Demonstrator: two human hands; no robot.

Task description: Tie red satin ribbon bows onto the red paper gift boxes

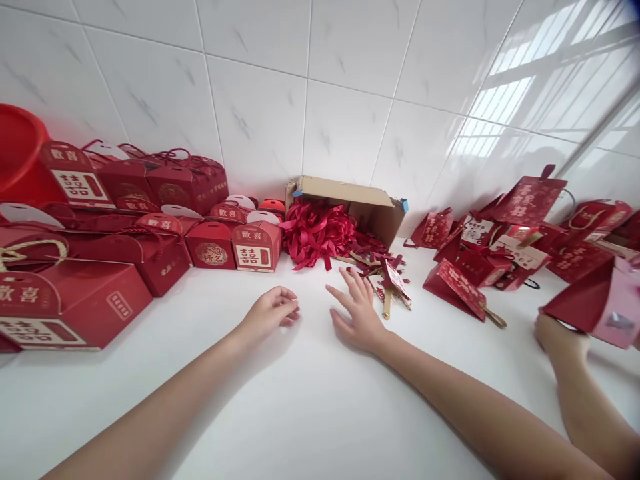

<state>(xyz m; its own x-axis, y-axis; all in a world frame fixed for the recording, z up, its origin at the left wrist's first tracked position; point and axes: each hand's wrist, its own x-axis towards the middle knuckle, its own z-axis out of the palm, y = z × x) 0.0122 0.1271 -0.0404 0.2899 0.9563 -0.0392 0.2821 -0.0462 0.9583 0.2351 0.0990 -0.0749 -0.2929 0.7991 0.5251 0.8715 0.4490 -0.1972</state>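
Note:
My left hand [273,312] hovers low over the white tabletop [300,413], its fingers curled in toward the thumb with nothing visible in them. Palm down, my right hand [359,313] is spread open, holding nothing. Its fingertips are nearest to a loose pile of ribbon straps and tags [393,277], some with gold ends. Behind both hands a cardboard box [345,188] lies on its side, its opening facing me. A tangle of dark red ribbons [320,230] spills out of it onto the table.
Red gift boxes [115,303] are stacked along the left, in front of a red bucket [20,153]. Several small red boxes [455,287] stand at right. A co-worker's hand [563,340] is beside a red and pink box [595,300]. A tiled wall [260,120] closes off the back.

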